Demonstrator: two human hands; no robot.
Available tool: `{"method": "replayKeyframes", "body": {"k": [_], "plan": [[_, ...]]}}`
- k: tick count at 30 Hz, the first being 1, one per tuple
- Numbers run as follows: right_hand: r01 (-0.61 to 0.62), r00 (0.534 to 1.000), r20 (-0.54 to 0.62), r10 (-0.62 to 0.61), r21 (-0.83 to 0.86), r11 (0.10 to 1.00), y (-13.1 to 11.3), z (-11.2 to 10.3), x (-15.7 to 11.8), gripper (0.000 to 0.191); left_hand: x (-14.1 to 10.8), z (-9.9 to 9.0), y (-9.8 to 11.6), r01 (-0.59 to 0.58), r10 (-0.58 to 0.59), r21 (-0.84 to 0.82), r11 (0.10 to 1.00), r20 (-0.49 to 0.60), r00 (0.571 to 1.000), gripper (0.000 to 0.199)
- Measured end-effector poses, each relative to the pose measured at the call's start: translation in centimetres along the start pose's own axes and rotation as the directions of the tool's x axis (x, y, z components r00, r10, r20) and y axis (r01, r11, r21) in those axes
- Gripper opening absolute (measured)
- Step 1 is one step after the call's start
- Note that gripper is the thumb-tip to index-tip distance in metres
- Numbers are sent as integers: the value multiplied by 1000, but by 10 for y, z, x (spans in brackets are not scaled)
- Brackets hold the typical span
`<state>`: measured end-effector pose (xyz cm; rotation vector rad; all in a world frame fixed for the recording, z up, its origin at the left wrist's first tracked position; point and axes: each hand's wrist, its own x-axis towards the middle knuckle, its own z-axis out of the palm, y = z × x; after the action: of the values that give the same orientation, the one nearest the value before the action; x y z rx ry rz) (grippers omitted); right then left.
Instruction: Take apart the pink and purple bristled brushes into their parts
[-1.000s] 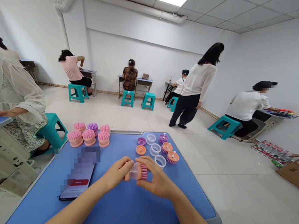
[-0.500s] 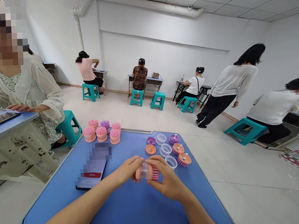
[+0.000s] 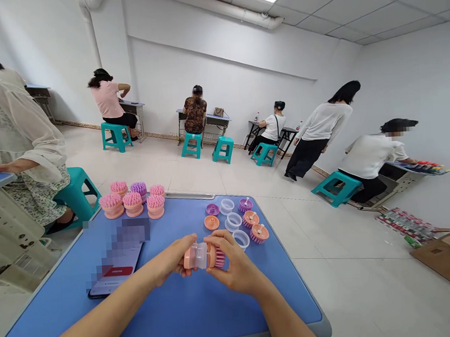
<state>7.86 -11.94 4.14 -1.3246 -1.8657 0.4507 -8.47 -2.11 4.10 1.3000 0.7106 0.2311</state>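
Over the middle of the blue desk, my two hands hold a small scrub brush sideways between them. My left hand (image 3: 182,255) is closed around its orange base and clear plastic body (image 3: 196,256). The fingers of my right hand (image 3: 229,259) grip the orange brush head with pink bristles (image 3: 219,258), which point right. A narrow strip shows between clear body and head; I cannot tell if they are joined. Just beyond my right hand lie a clear ring (image 3: 241,239), an orange cap (image 3: 212,222), a purple cap (image 3: 212,210) and an orange brush head (image 3: 259,232), bristles down.
Several assembled brushes (image 3: 133,203) stand at the desk's far left. A phone (image 3: 119,264) lies left of my forearm. More clear rings (image 3: 233,222) and brush heads (image 3: 245,204) sit at the far right. A seated person (image 3: 30,133) is close on the left; others are farther off.
The view has turned right, so everything shifts left in it. More of the clear body shows between my hands, and the brush head sits slightly farther from the base.
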Motion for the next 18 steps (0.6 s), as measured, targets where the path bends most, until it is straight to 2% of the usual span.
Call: {"method": "replayKeyframes", "body": {"k": [10,14,18], "plan": [[21,999,42,-19,-63,998,-1,3,0,58,-4,5,4,-33,33,6,999,14,999,42],[72,997,0,-73,-162,984,0,6,-2,63,-4,3,4,-89,91,-49,995,28,995,37],[70,992,-85,-93,-237,969,0,5,0,56,-6,2,5,-125,131,-110,986,51,990,33]]}}
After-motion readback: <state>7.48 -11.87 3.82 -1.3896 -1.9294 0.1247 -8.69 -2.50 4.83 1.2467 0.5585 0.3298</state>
